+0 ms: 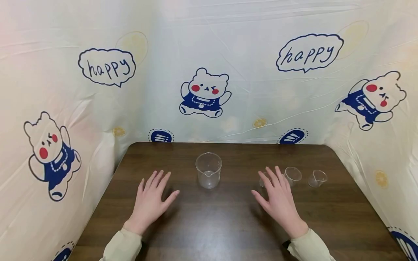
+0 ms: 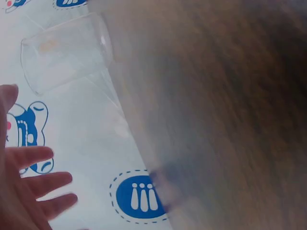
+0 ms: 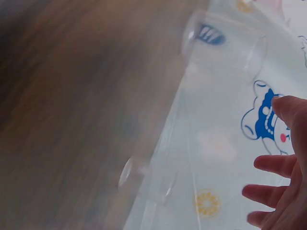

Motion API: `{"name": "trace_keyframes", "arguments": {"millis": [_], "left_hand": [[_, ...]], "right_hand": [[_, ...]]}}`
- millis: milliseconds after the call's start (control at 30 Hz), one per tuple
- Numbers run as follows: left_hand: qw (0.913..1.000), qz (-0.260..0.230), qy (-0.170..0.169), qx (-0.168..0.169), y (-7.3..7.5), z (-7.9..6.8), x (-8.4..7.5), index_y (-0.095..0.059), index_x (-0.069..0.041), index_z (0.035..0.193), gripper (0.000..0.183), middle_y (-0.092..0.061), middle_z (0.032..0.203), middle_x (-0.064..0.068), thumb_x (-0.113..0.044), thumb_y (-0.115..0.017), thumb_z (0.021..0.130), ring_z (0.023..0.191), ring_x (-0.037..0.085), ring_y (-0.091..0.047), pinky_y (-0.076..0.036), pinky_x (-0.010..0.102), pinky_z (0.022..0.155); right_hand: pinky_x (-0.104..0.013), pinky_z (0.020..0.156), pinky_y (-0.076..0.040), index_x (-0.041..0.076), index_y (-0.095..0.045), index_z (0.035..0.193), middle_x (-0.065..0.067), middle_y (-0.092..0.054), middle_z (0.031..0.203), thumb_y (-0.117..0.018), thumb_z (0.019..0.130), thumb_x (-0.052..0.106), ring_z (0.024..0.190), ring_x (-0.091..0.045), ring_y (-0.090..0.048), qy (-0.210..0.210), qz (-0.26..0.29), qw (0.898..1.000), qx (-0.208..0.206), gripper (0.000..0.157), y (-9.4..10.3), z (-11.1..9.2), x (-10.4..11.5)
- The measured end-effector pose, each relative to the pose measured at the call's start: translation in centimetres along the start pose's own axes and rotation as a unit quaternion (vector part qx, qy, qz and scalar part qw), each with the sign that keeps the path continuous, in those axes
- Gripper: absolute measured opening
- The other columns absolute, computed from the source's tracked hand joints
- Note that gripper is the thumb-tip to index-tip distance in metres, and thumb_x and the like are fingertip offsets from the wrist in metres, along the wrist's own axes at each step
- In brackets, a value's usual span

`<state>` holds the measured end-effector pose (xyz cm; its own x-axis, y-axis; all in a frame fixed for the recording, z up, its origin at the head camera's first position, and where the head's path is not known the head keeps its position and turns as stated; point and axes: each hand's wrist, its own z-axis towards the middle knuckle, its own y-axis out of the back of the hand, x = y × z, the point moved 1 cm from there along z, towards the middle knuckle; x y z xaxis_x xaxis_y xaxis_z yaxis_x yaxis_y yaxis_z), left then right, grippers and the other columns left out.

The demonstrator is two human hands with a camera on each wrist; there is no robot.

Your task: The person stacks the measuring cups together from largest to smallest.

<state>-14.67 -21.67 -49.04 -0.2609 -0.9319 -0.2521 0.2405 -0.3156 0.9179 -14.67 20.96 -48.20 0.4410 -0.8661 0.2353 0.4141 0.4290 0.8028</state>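
A large clear beaker [image 1: 209, 177] with a pouring lip stands upright near the middle of the table; it also shows in the left wrist view as a see-through beaker [image 2: 67, 55]. My left hand [image 1: 150, 201] hovers to its left, fingers spread, holding nothing. On the other side my right hand [image 1: 279, 199] is spread too, touching no glass that I can make out. Behind its fingers a small beaker [image 1: 262, 181] is partly hidden. Just right of those fingertips stands another small beaker [image 1: 293, 174], and farther right is a smaller beaker [image 1: 317, 178].
The brown wooden table [image 1: 212, 224] has rounded far corners. A pale printed cloth [image 1: 248, 90] with bears and the word "happy" hangs behind it and along both sides.
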Motion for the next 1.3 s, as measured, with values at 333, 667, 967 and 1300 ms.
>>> {"name": "trace_keyframes", "arguments": {"millis": [333,667,967,1300], "left_hand": [[0.9919,-0.112,-0.018,-0.057,0.1,1.7,-0.4,-0.066,-0.005,0.134,0.057,-0.069,0.129,0.016,-0.033,-0.085,0.089,0.117,0.038,-0.066,-0.050,0.061,0.097],[0.9819,-0.189,0.003,-0.008,-1.4,2.8,-1.5,-0.063,-0.011,0.139,0.060,-0.067,0.131,0.009,-0.038,-0.084,0.089,0.121,0.028,-0.065,-0.053,0.051,0.100],[0.9754,-0.217,0.000,0.040,-2.5,4.4,-2.9,-0.057,-0.011,0.145,0.070,-0.064,0.138,0.007,-0.048,-0.081,0.090,0.128,0.027,-0.061,-0.051,0.051,0.104],[0.9645,-0.257,-0.001,0.062,-2.6,6.7,-3.3,-0.050,-0.008,0.152,0.083,-0.058,0.145,0.011,-0.045,-0.085,0.087,0.135,0.031,-0.056,-0.046,0.054,0.109]], "right_hand": [[-0.061,0.101,-0.048,0.000,-0.064,0.134,-0.021,-0.065,0.132,-0.084,0.088,0.034,0.127,-0.043,-0.058,0.021,0.034,0.999,0.034,0.061,-0.9,3.2,2.3],[-0.051,0.097,-0.053,0.002,-0.064,0.134,-0.015,-0.069,0.127,-0.080,0.092,0.038,0.116,-0.035,-0.065,0.035,0.042,0.995,0.080,0.057,-2.8,5.3,4.0],[-0.048,0.097,-0.054,0.002,-0.063,0.136,-0.014,-0.067,0.129,-0.079,0.093,0.038,0.118,-0.032,-0.065,0.048,0.058,0.993,0.093,0.058,-4.0,7.2,4.6],[-0.053,0.097,-0.053,0.002,-0.060,0.140,-0.016,-0.065,0.134,-0.081,0.091,0.039,0.123,-0.035,-0.063,0.033,0.083,0.988,0.129,0.065,-5.2,8.6,4.9]]}}
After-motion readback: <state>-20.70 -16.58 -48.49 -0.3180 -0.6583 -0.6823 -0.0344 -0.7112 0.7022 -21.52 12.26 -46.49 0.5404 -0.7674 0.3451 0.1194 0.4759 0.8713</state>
